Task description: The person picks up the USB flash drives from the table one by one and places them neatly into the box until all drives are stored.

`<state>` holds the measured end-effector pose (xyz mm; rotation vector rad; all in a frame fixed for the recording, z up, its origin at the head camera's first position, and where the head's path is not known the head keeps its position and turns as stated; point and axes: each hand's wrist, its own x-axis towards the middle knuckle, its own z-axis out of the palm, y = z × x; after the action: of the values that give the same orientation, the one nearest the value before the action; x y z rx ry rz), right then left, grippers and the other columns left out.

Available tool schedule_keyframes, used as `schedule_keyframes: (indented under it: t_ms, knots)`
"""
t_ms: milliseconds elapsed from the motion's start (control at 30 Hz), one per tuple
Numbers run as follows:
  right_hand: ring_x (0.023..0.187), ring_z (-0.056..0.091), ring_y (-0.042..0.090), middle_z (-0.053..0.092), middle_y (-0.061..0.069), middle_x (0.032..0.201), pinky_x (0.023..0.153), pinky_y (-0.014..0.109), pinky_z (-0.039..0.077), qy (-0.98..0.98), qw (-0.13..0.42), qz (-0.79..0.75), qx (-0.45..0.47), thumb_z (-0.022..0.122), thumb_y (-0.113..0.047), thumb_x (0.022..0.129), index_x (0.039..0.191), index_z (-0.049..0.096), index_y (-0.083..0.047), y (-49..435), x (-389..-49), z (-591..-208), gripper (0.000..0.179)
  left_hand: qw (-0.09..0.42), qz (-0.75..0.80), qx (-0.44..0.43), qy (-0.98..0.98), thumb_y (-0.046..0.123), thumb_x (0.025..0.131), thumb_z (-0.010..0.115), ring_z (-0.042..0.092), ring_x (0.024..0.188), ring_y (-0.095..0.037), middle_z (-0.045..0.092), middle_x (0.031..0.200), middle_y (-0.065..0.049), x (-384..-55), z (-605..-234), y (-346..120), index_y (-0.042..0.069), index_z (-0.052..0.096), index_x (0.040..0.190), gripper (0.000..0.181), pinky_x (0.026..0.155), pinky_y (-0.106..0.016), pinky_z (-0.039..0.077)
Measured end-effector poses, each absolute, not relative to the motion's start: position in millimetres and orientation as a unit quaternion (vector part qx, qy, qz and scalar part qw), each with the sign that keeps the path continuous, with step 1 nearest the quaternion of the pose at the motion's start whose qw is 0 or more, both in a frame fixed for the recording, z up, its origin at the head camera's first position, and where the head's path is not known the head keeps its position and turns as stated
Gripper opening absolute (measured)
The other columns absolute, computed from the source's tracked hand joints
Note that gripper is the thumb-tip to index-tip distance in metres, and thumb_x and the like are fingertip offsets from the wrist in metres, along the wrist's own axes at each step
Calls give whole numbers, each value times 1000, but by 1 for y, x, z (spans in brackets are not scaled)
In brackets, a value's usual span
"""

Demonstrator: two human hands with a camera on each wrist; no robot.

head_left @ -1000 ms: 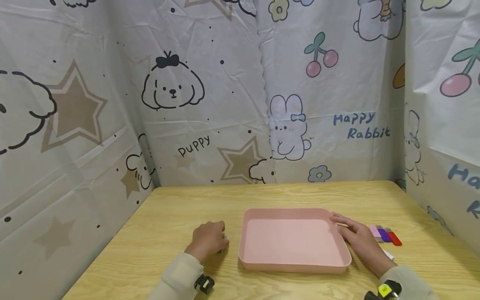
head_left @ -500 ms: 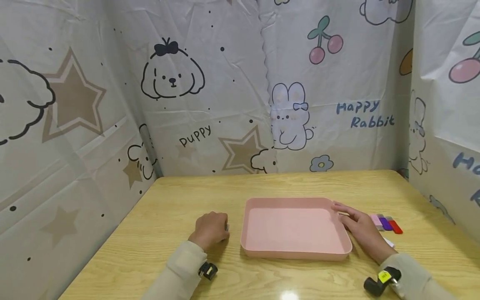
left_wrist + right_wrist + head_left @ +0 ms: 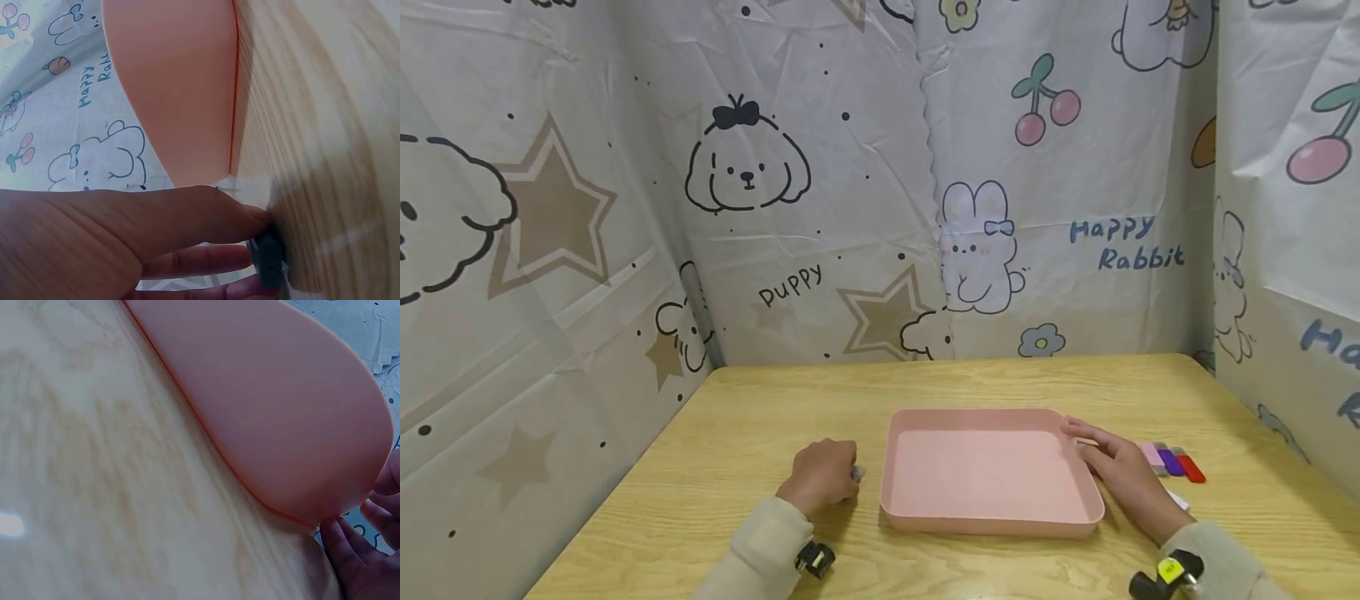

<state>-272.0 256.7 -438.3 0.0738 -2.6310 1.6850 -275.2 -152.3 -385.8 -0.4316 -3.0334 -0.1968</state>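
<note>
1. Mostly hidden by the left hand [image 3: 822, 475], a small dark-grey block [image 3: 269, 256] sits at the surface of the wooden table [image 3: 775, 400], left of the tray; whether it touches the wood cannot be told
2. Its near end looks smooth, with a tiny dark spot; the left thumb and fingers pinch it
3. Beside that hand, well within reach, the shallow pink tray [image 3: 992, 529] lies flat, plain-walled, with rounded corners and a thin rim
4. The right hand [image 3: 1123, 475] rests at the tray's right side, fingers loosely extended, fingertips touching the wall and rim
5. Beyond the right hand lie pink [image 3: 1153, 458], purple [image 3: 1169, 462] and red [image 3: 1191, 467] sticks with grey ends, side by side; a white piece [image 3: 1180, 502] shows partly behind the wrist
6. On the back cloth [image 3: 820, 158], black lettering reads "puppy" and blue lettering "Happy Rabbit"; the right-hand cloth [image 3: 1292, 250] shows a cut-off "Ha"
7. A yellow label [image 3: 1169, 570] on the right wrist carries print too small to read
</note>
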Motion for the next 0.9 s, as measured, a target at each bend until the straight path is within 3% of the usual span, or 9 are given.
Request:
schedule_keyframes:
  t_ms: [400,700,900]
  knots:
    - [142,23,36,30,8,155,103,43,36,-845,19,533,23,47,-34,102,142,48,-13,257,-273,-440,45,55,-84,-146,-984,14,70,81,53,61,-17,61,74,-2,-279,-388,-154,8,60,83,25,54,-36,47]
    - [142,24,36,30,9,155,102,41,38,-845,22,534,24,47,-33,102,142,48,-13,257,-274,-441,45,71,-82,-136,-985,15,71,75,43,52,-14,50,59,3,-281,-390,-153,13,52,64,24,46,-30,37]
    - [142,24,36,30,8,155,102,42,37,-845,19,533,24,47,-33,102,142,48,-13,257,-274,-441,45,89,-87,-142,-982,17,71,77,46,56,-13,52,63,5,-283,-392,-154,14,57,72,20,49,-31,39]
